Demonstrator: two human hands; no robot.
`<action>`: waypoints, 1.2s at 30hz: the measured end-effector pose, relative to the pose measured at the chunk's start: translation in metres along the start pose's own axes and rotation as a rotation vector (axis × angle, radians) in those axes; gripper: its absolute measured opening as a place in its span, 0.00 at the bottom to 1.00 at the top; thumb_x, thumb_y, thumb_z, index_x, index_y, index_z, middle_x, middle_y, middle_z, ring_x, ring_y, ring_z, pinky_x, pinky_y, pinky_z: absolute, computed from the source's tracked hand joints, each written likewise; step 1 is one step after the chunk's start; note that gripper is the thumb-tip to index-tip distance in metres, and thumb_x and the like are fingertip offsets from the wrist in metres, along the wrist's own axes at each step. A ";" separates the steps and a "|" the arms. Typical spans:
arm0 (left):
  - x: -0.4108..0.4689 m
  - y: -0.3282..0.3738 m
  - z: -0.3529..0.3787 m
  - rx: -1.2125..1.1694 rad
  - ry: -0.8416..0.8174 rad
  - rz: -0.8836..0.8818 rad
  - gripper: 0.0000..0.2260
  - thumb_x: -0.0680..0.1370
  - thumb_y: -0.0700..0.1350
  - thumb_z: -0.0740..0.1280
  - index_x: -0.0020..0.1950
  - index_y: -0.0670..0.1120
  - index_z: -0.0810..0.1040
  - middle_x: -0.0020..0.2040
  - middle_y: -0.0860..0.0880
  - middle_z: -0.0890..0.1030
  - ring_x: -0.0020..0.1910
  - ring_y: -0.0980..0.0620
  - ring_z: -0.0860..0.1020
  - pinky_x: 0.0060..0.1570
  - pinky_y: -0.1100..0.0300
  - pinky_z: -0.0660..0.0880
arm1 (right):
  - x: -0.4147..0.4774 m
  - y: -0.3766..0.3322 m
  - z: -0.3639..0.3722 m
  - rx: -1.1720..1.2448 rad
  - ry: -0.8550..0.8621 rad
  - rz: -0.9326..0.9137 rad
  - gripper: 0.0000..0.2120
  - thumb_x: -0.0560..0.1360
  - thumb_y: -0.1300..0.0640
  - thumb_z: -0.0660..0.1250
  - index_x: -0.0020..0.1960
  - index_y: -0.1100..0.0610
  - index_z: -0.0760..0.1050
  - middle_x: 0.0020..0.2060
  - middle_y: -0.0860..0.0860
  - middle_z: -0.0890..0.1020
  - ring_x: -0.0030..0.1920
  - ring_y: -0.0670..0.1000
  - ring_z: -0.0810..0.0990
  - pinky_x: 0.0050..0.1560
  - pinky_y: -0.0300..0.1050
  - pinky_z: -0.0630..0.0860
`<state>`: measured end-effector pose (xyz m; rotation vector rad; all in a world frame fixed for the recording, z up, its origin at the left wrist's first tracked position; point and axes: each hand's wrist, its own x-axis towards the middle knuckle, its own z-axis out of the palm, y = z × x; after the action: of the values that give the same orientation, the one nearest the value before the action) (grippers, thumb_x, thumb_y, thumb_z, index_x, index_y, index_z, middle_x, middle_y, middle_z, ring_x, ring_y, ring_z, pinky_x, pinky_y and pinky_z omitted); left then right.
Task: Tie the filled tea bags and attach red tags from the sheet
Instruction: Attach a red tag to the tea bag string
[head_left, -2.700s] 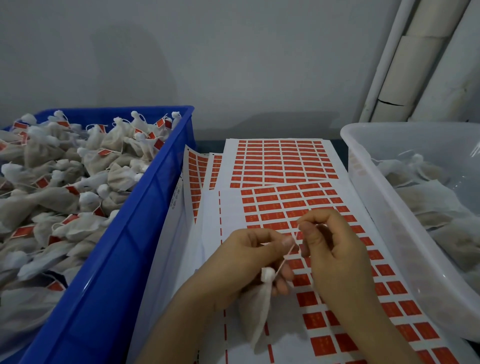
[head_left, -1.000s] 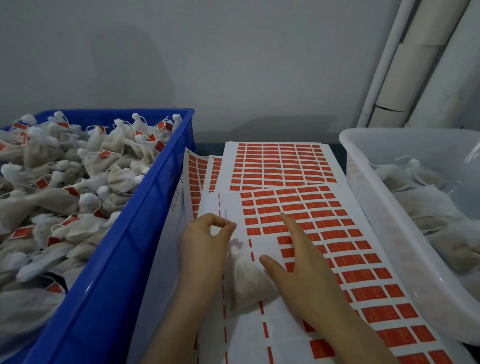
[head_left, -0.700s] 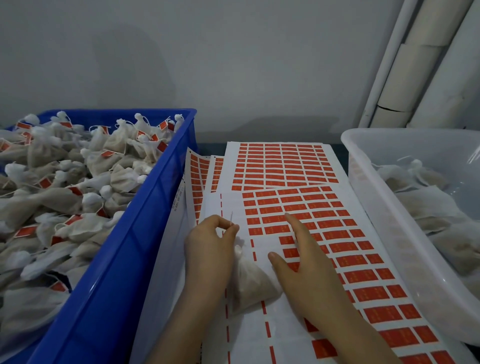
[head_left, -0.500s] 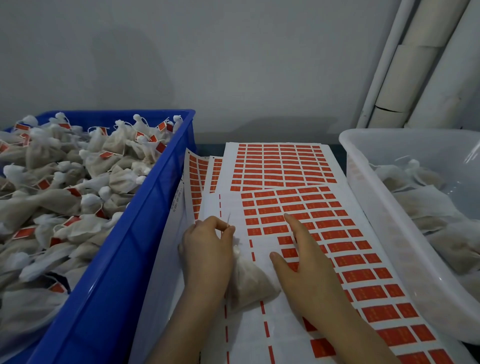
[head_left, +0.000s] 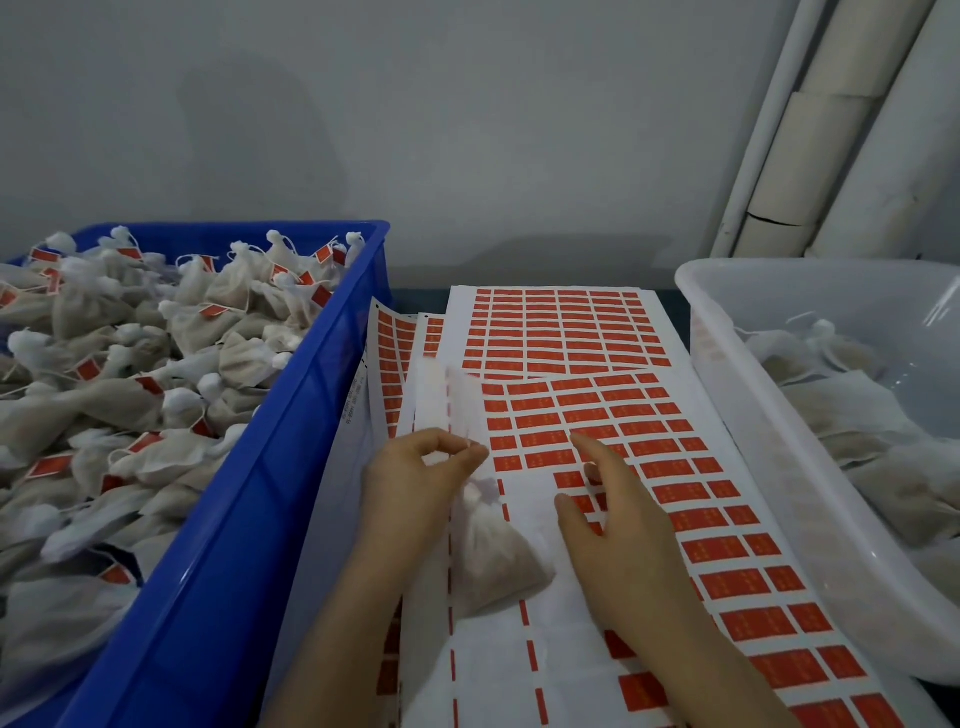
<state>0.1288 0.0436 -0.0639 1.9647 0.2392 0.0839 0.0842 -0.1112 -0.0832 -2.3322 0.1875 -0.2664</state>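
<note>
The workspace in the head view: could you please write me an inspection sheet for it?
Surface: sheets of red tags overlap between two bins; the top sheet has its near-left tags gone.
Job's things: a filled tea bag lies on the top sheet.
Clutter: blue crate heaped with tagged bags; clear tub holding untagged bags.
Hands: left hand pinches something small and blurred above the bag's neck; right hand rests open on the top sheet.
Cables: nothing seen.
Surroundings: grey wall; white pipes at right.
</note>
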 end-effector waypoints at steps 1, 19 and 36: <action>0.003 -0.002 -0.004 -0.051 -0.054 -0.018 0.03 0.72 0.51 0.72 0.40 0.53 0.81 0.42 0.62 0.78 0.43 0.57 0.76 0.49 0.60 0.75 | 0.001 -0.002 -0.002 0.017 0.000 0.005 0.24 0.75 0.48 0.62 0.69 0.43 0.60 0.67 0.42 0.68 0.65 0.46 0.70 0.64 0.43 0.66; 0.008 -0.002 -0.005 -0.092 -0.218 0.001 0.06 0.80 0.49 0.60 0.45 0.51 0.73 0.44 0.50 0.78 0.44 0.50 0.79 0.47 0.55 0.79 | 0.030 -0.034 -0.003 0.004 -0.057 -0.014 0.21 0.74 0.46 0.66 0.65 0.50 0.70 0.62 0.45 0.74 0.59 0.46 0.74 0.59 0.38 0.68; 0.007 0.002 -0.002 -0.212 -0.264 -0.004 0.06 0.79 0.48 0.61 0.44 0.49 0.75 0.46 0.49 0.81 0.47 0.47 0.80 0.51 0.47 0.79 | 0.011 -0.024 0.011 0.172 0.107 -0.154 0.17 0.70 0.47 0.68 0.57 0.50 0.75 0.55 0.43 0.75 0.56 0.43 0.72 0.62 0.40 0.71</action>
<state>0.1355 0.0461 -0.0619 1.7417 0.0582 -0.1470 0.0985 -0.0896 -0.0718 -2.1657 0.0354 -0.4659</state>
